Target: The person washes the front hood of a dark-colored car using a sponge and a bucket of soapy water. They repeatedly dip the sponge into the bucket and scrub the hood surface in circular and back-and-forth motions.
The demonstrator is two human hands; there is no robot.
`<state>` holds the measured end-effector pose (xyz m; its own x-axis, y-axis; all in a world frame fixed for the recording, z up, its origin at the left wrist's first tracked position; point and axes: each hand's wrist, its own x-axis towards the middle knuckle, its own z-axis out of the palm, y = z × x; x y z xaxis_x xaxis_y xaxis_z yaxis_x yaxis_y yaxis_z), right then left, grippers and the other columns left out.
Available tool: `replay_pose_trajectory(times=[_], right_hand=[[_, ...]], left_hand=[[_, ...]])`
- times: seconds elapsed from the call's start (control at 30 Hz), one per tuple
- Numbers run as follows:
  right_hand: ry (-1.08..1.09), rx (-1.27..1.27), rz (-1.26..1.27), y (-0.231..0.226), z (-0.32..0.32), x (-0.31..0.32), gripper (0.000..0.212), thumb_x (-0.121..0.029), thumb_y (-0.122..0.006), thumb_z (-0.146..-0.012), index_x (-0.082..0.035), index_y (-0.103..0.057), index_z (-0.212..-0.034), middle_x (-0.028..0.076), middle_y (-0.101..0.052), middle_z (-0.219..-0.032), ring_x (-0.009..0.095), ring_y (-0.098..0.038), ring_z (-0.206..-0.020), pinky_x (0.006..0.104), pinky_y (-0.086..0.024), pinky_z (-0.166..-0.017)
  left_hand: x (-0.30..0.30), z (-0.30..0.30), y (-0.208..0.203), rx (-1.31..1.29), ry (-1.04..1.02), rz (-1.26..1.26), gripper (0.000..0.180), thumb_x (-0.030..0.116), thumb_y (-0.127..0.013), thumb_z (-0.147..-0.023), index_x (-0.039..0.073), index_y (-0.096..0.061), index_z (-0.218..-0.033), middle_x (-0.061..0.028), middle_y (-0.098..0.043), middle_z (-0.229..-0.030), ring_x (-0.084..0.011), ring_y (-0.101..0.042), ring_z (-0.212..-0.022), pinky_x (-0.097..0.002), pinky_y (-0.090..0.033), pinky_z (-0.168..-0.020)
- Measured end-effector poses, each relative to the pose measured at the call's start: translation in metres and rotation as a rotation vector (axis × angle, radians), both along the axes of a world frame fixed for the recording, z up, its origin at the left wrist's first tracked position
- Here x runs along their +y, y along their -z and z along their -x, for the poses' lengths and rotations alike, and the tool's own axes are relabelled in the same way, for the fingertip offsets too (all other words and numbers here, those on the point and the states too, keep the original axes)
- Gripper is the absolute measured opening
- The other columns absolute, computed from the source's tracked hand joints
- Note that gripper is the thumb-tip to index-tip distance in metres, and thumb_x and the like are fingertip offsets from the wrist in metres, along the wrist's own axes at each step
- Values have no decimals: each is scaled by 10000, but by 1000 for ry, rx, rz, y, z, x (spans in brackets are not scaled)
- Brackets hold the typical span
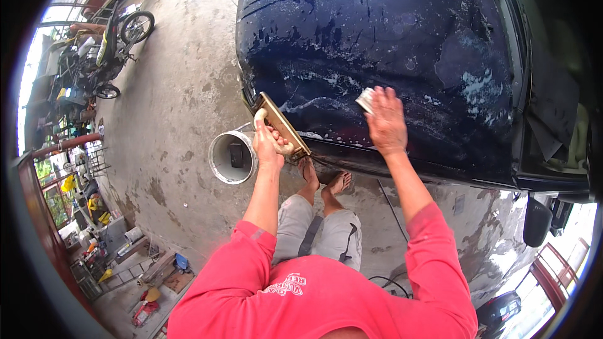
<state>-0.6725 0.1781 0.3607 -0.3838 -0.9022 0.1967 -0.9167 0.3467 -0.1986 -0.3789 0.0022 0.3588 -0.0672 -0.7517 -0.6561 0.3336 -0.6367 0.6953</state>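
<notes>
My left hand (pixel 271 143) is closed around the rear handle of a long sanding block (pixel 286 127), which has a wooden-looking body and a front knob. The block is tilted at the front corner of a dark blue car hood (pixel 377 44). My right hand (pixel 385 122) lies over the near part of the hood, fingers together and stretched out. A small pale pad (pixel 365 100) sticks out at its thumb side; the rest of it is hidden under the hand. The hood is wet, with scuffed, whitish patches and drops along its near edge.
A white bucket (pixel 232 158) with a dark object inside stands on the concrete floor (pixel 169 125), left of my bare feet. A hose or cable (pixel 392 210) runs along the floor. Motorcycles (pixel 113 44) and tools line the left; a side mirror (pixel 537 221) juts out right.
</notes>
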Motion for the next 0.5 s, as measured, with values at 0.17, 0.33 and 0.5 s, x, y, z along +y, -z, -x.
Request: replay_pose_trajectory(times=[0.17, 0.33, 0.5], right_hand=[[-130, -10, 10, 7, -42, -93, 635, -362, -633, -1045, -116, -500, -1614, 68, -394, -1730, 331, -262, -1647, 484, -234, -1341], [-83, -331, 157, -31, -67, -89, 721, -398, -728, -984, -44, -517, -1576, 176, -515, -1624, 387, -416, -1552, 478, -342, -1281], [-210, -618, 44, -90, -121, -44, 636, -311, -776, -947, 34, -592, -1449, 214, -663, -1381, 402, -630, -1276, 479, -525, -1086]], left_hand=[[-29, -17, -3, 278, -128, -96, 413, 473, -453, -1125, 93, -605, -1068, -39, -591, -830, -221, -591, -709, -462, -561, -775], [-24, -4, 0, 189, -46, -126, 429, 386, -446, -1152, 37, -563, -1370, -149, -692, -1220, -317, -691, -1172, -530, -538, -1069], [42, 28, 5, 847, 202, -345, 434, 323, -465, -1161, 42, -572, -1474, -149, -666, -1439, -309, -622, -1344, -464, -462, -1182]])
